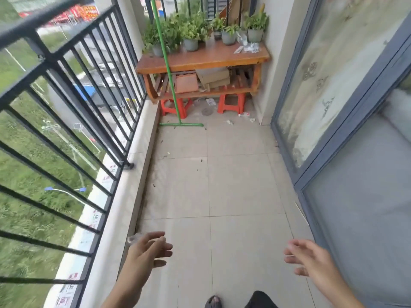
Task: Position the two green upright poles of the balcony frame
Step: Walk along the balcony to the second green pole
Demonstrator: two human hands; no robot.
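Note:
One green upright pole [165,56] stands at the far end of the balcony, its green crossbar foot [181,124] flat on the tiles in front of the wooden bench. Its top runs out of view. No second green pole is visible. My left hand [146,252] hovers low at the near left beside the parapet, fingers spread, holding nothing. My right hand [309,261] hovers at the near right, fingers also apart and empty. Both hands are far from the pole.
A dark metal railing [73,90] on a pale parapet lines the left side. Sliding glass doors [347,121] line the right. A wooden bench [204,58] with potted plants [191,32] stands on red stools [173,107] at the far end. Tiled floor [222,185] lies between.

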